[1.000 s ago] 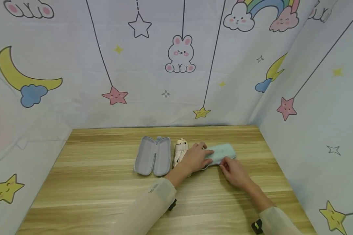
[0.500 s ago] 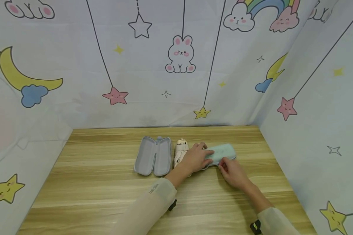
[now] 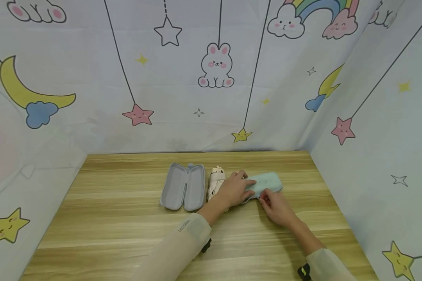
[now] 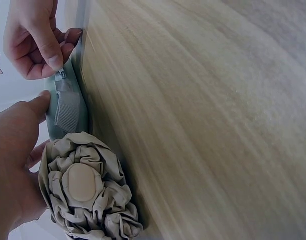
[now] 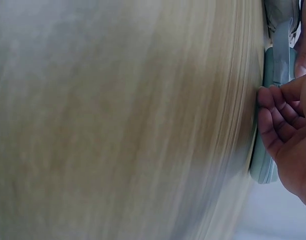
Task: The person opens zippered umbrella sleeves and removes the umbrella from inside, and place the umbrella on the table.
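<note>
A mint-green zip case [image 3: 267, 182] lies on the table at the right of the head view. My left hand [image 3: 233, 189] rests on its left part, fingers spread and pressing on it. With thumb and index finger, my right hand [image 3: 276, 205] pinches the zipper pull [image 4: 62, 74] on the case's near side. A grey fabric strap [image 4: 68, 111] shows at the case's end in the left wrist view. Beside it, partly hidden by my left forearm, lies a folded beige umbrella [image 3: 216, 183]; its gathered end and oval button show in the left wrist view.
Left of the umbrella lies an opened grey case [image 3: 184, 187], both halves facing up. Everything is on a wood-grain table [image 3: 109, 218]. Printed cloth walls [image 3: 176, 78] rise behind the table and at its sides.
My right hand has slid a little to the left along the near edge of the mint-green case, still pinching the zipper pull. The left hand has stayed in place.
</note>
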{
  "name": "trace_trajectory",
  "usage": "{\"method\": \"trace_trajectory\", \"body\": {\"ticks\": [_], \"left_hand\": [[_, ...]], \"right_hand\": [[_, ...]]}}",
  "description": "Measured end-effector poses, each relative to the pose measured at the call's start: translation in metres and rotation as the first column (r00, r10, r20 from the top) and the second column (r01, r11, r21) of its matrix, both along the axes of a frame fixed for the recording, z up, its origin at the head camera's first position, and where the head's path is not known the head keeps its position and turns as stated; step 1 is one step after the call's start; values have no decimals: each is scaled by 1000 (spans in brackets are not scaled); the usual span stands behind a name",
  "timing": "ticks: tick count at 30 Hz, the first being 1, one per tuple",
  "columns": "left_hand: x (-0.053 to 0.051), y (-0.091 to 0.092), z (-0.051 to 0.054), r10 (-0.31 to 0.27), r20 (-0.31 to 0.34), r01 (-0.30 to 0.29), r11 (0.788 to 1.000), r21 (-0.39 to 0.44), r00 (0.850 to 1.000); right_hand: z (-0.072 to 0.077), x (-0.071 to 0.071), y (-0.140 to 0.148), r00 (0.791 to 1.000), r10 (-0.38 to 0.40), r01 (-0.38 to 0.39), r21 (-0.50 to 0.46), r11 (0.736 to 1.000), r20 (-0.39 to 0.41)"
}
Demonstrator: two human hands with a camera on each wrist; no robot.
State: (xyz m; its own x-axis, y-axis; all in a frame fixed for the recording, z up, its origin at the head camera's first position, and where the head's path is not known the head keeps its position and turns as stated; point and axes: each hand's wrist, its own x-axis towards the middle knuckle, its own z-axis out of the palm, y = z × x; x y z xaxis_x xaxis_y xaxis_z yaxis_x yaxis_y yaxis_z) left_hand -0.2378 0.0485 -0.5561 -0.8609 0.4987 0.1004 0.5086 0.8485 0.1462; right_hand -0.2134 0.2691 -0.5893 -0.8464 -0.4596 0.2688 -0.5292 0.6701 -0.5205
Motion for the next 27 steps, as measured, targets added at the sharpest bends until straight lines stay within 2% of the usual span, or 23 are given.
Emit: {"method": "trace_trajectory", "body": {"ticks": [9, 14, 21, 27], "left_hand": [[3, -1, 5, 2, 0, -2, 1000, 17, 1000], [4, -1, 3, -2, -2, 2, 1000, 5, 1000], [2, 0, 2, 8, 14, -8, 1000, -16, 1000], [1, 0, 4, -8, 23, 8, 1000, -4, 1000]], "right_hand": [[5, -2, 3, 997, -6, 4, 19, 1000, 73], [14, -4, 7, 993, -21, 17, 34, 999, 120], [30, -17, 19, 998, 7, -7, -3, 1000, 58], [42, -29, 29, 998, -43, 43, 9, 999, -35]]}}
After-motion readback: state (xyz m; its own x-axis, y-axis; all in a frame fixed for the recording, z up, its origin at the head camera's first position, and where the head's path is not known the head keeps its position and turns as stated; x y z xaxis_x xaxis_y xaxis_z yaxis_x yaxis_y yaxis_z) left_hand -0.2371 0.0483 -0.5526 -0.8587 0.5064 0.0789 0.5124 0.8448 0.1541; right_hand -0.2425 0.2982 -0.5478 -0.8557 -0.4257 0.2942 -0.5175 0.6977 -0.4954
